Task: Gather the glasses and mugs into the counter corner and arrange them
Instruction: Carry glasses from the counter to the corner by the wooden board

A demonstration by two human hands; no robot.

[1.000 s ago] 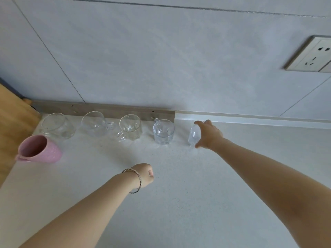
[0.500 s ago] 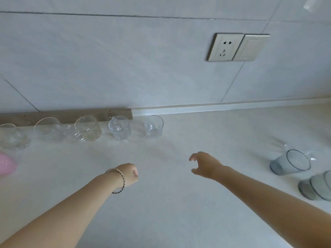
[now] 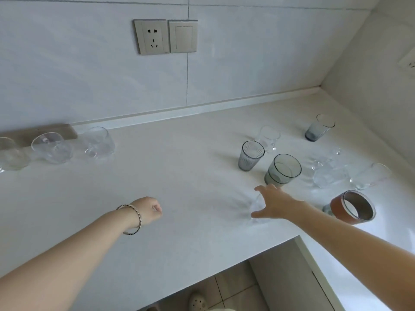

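Observation:
Three clear glasses (image 3: 52, 148) stand in a row against the wall at the left. To the right stand scattered pieces: a ribbed grey glass (image 3: 250, 156), a smooth grey glass (image 3: 283, 169), a blue-grey glass (image 3: 318, 127), a clear mug (image 3: 268, 138), clear glasses (image 3: 327, 173) and a mug with a red-brown sleeve (image 3: 352, 207). My right hand (image 3: 276, 204) has its fingers spread around a small clear glass (image 3: 256, 206), thumb and forefinger on either side without closing on it. My left hand (image 3: 150, 211) hovers over the counter as a fist, holding nothing.
The white counter (image 3: 179, 176) meets the side wall in a corner at the far right. Its front edge cuts in near my right forearm, with floor tiles and a shoe (image 3: 197, 301) below. A socket and switch (image 3: 165, 37) sit on the back wall.
My right hand left the glass it set at the end of the row and swept right to the scattered glasses. The view swung right with it. My left fist kept still.

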